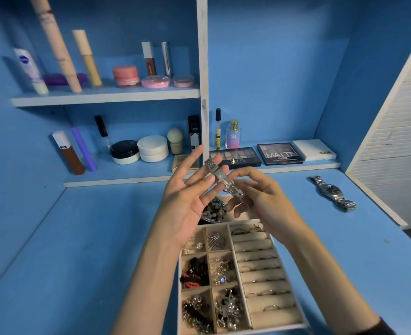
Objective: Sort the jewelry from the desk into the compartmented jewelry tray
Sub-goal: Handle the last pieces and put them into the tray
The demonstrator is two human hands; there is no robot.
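In the head view, a silver link bracelet (223, 180) sits above the far end of the jewelry tray (280, 318). The left hand (187, 198) is spread, and the bracelet's upper end lies across its straight fingers. The right hand (265, 201) pinches the lower end. A silver watch (333, 192) lies on the blue surface (79, 238), well right of the tray.

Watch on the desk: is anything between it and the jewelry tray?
Nothing lies on the desk between the watch and the jewelry tray. Your right forearm crosses above that stretch, and the hands are occupied: the right hand pinches a metal bracelet against straight fingers of the left hand.
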